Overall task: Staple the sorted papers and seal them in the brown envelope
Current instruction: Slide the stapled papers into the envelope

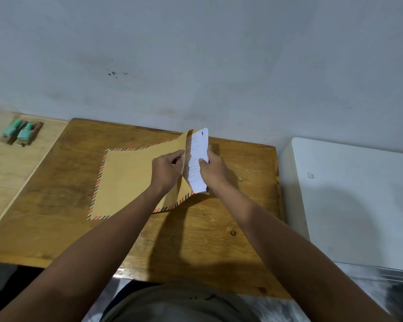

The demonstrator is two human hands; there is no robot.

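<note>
A brown envelope with a red and black striped border lies on the wooden table, its right end lifted off the surface. My left hand grips the raised upper layer at the envelope's open right end. My right hand holds a stack of white printed papers, tilted upright, with the stack's left part inside the opening. A handwritten "1" marks the top corner of the front sheet. No stapler is in view.
Two green-topped stamps stand on a paler wooden board at the far left. A white appliance stands right of the table. A grey wall rises just behind the table's far edge.
</note>
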